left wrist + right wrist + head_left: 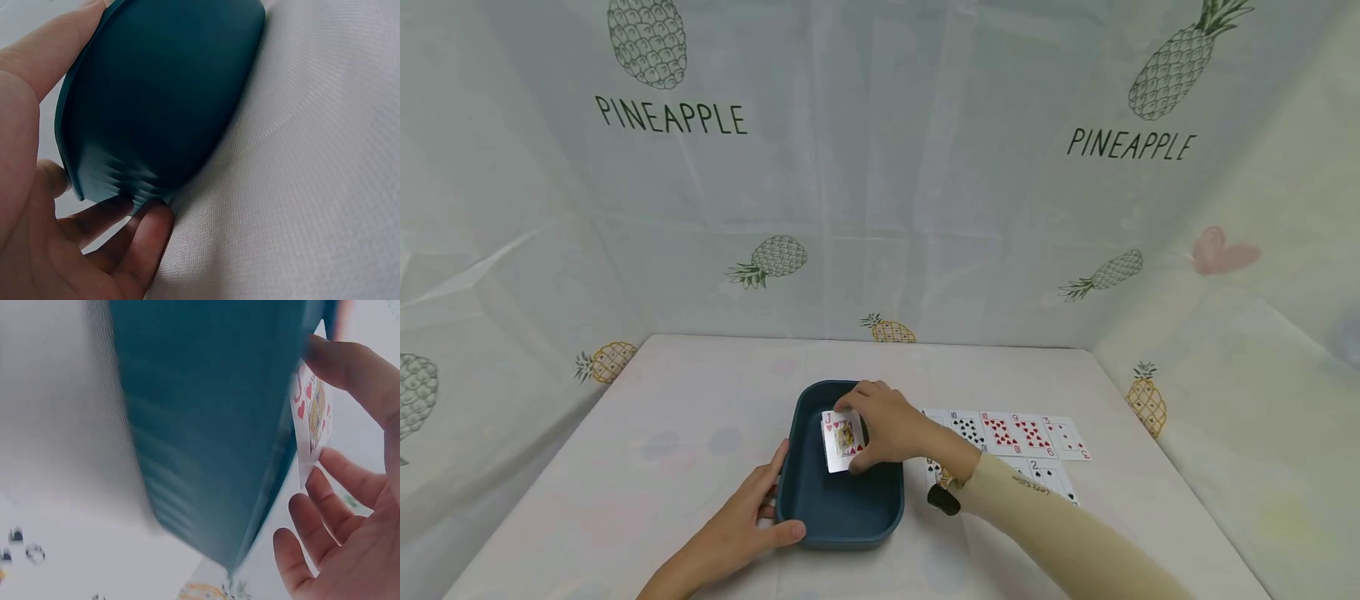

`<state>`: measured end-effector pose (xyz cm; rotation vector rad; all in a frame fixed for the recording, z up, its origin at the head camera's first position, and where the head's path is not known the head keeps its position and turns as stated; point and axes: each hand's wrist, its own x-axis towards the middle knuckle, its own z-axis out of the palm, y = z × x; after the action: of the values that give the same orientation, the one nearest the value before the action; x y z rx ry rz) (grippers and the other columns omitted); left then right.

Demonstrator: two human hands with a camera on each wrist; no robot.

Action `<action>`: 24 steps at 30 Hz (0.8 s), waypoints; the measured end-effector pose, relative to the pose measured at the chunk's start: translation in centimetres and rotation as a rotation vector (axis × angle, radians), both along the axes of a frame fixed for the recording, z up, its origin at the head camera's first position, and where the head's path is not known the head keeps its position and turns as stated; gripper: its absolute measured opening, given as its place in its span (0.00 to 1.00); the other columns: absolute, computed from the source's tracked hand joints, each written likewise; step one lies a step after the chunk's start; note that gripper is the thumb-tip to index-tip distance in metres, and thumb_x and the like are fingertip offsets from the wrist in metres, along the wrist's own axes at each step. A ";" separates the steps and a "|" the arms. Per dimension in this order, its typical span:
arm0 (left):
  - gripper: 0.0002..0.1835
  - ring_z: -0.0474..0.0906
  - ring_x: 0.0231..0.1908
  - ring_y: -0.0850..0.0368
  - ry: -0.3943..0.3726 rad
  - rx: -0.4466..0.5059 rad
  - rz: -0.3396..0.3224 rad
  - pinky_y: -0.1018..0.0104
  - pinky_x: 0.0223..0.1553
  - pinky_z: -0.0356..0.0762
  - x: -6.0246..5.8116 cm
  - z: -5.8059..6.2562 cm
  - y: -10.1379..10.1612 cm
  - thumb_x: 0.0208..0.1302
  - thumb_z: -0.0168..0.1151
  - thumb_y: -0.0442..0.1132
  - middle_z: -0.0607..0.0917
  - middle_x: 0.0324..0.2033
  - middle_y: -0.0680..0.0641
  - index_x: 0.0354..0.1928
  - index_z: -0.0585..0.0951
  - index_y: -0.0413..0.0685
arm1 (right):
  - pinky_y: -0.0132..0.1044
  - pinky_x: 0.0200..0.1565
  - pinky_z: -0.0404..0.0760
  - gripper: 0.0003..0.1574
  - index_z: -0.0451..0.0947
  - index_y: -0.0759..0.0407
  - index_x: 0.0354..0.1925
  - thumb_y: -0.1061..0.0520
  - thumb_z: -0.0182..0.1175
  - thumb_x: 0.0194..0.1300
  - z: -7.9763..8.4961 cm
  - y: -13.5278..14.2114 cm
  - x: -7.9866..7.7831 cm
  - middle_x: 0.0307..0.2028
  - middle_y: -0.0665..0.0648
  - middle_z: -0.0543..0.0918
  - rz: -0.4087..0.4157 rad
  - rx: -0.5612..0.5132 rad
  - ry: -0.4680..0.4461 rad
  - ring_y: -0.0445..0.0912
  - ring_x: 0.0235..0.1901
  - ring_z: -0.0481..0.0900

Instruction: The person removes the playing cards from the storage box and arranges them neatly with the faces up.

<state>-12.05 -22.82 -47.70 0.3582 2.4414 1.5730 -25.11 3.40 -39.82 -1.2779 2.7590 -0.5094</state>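
A dark blue tray (842,512) with rounded corners sits on the table. My left hand (745,517) holds it at the left side, thumb at the near corner. In the left wrist view, fingers (147,240) bend against the tray's outer wall (162,81). Over the tray's far half, my right hand (883,423) pinches a jack of hearts (842,440) between thumb and fingers, face up. The right wrist view shows this card (315,415) at the tray's rim; whether other cards lie under it, I cannot tell.
Right of the tray, playing cards lie face up in two rows, including a ten of hearts (1000,432), a three of diamonds (1066,437) and a two of spades (1051,475). My right forearm covers part of the nearer row. A pineapple-print cloth (865,183) hangs behind the table.
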 end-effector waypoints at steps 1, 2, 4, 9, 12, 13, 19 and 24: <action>0.56 0.79 0.56 0.54 -0.003 -0.003 0.005 0.70 0.52 0.79 0.0 0.0 0.0 0.73 0.71 0.46 0.63 0.73 0.35 0.87 0.41 0.66 | 0.49 0.60 0.76 0.49 0.78 0.52 0.67 0.43 0.86 0.50 0.4 0.4 0.1 0.60 0.53 0.79 0.002 -0.010 0.000 0.48 0.57 0.72; 0.56 0.79 0.56 0.53 -0.006 -0.005 0.011 0.70 0.52 0.80 0.0 0.0 0.0 0.72 0.71 0.47 0.63 0.73 0.35 0.87 0.41 0.67 | 0.49 0.59 0.76 0.49 0.79 0.52 0.67 0.44 0.86 0.50 0.7 0.7 0.1 0.59 0.53 0.79 0.005 -0.021 0.001 0.48 0.56 0.72; 0.56 0.79 0.57 0.53 -0.014 -0.010 0.027 0.70 0.52 0.80 0.0 0.0 0.0 0.72 0.72 0.47 0.63 0.73 0.36 0.87 0.42 0.67 | 0.49 0.57 0.76 0.49 0.79 0.52 0.66 0.45 0.87 0.49 1.3 1.5 0.2 0.59 0.53 0.79 0.015 -0.039 0.005 0.49 0.55 0.72; 0.57 0.79 0.55 0.54 -0.024 -0.021 0.047 0.71 0.52 0.79 -0.1 0.0 0.1 0.70 0.73 0.47 0.65 0.72 0.37 0.87 0.43 0.66 | 0.50 0.58 0.77 0.50 0.79 0.53 0.66 0.45 0.88 0.47 2.0 3.6 0.3 0.58 0.52 0.79 0.005 -0.061 0.032 0.49 0.56 0.72; 0.57 0.79 0.56 0.54 -0.022 -0.015 0.045 0.71 0.52 0.79 0.0 -0.1 0.1 0.70 0.73 0.46 0.64 0.72 0.37 0.87 0.43 0.65 | 0.50 0.58 0.79 0.50 0.79 0.54 0.66 0.47 0.88 0.47 2.3 4.9 0.3 0.59 0.52 0.79 -0.011 -0.079 0.038 0.49 0.58 0.73; 0.57 0.79 0.56 0.54 -0.023 -0.011 0.044 0.71 0.52 0.79 0.0 -0.1 0.1 0.70 0.73 0.46 0.64 0.72 0.36 0.87 0.43 0.66 | 0.50 0.58 0.79 0.51 0.79 0.54 0.66 0.48 0.89 0.46 2.4 5.3 0.3 0.59 0.52 0.79 -0.015 -0.087 0.040 0.49 0.59 0.73; 0.56 0.78 0.56 0.54 -0.027 -0.008 0.044 0.70 0.52 0.79 -0.1 -0.2 0.0 0.71 0.72 0.46 0.63 0.74 0.37 0.87 0.43 0.68 | 0.52 0.58 0.79 0.51 0.79 0.52 0.66 0.50 0.89 0.45 2.5 8.0 0.5 0.60 0.50 0.78 -0.054 -0.096 0.064 0.50 0.60 0.73; 0.56 0.78 0.56 0.54 -0.019 -0.005 0.039 0.70 0.52 0.79 -0.2 -0.3 0.0 0.70 0.73 0.46 0.64 0.73 0.38 0.87 0.43 0.68 | 0.55 0.57 0.79 0.52 0.78 0.52 0.67 0.50 0.89 0.46 2.1 11.0 0.8 0.60 0.50 0.78 -0.104 -0.089 0.053 0.52 0.61 0.74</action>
<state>-12.25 -22.78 -48.00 0.2952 2.4524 1.5781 -24.29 14.35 -37.72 -1.1860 2.8889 -0.6216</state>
